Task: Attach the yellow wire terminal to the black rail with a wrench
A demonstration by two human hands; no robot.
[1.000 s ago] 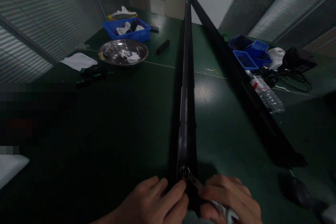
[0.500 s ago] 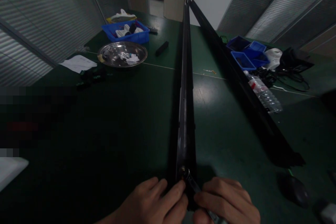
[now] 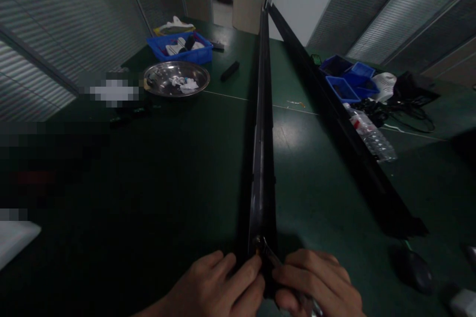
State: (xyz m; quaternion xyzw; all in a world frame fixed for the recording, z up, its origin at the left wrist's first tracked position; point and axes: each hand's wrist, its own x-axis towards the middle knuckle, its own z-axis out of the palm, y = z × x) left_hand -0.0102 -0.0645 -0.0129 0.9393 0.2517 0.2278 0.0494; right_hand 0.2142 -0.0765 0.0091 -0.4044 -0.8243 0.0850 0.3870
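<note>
A long black rail (image 3: 261, 158) runs away from me down the middle of the table, its near end between my hands. My left hand (image 3: 223, 285) is closed at that end, fingertips pressed on its left side beside a small orange bit (image 3: 258, 251). Just above the fingertips sits a small round metal fitting (image 3: 257, 240). My right hand (image 3: 320, 280) is closed around a slim metal tool (image 3: 272, 259), whose exact kind I cannot make out. The tool's tip touches or lies right beside the fitting.
A second black rail (image 3: 357, 153) slants along the right. Beyond it are blue bins (image 3: 340, 89), a plastic bottle (image 3: 372, 133) and a computer mouse (image 3: 416, 270). At the left back stand a steel bowl (image 3: 176, 93) with scraps and a blue basket (image 3: 193, 56).
My right hand and the tool have shifted slightly left, and the tool has turned a little at the fitting. My left hand stays nearly in place.
</note>
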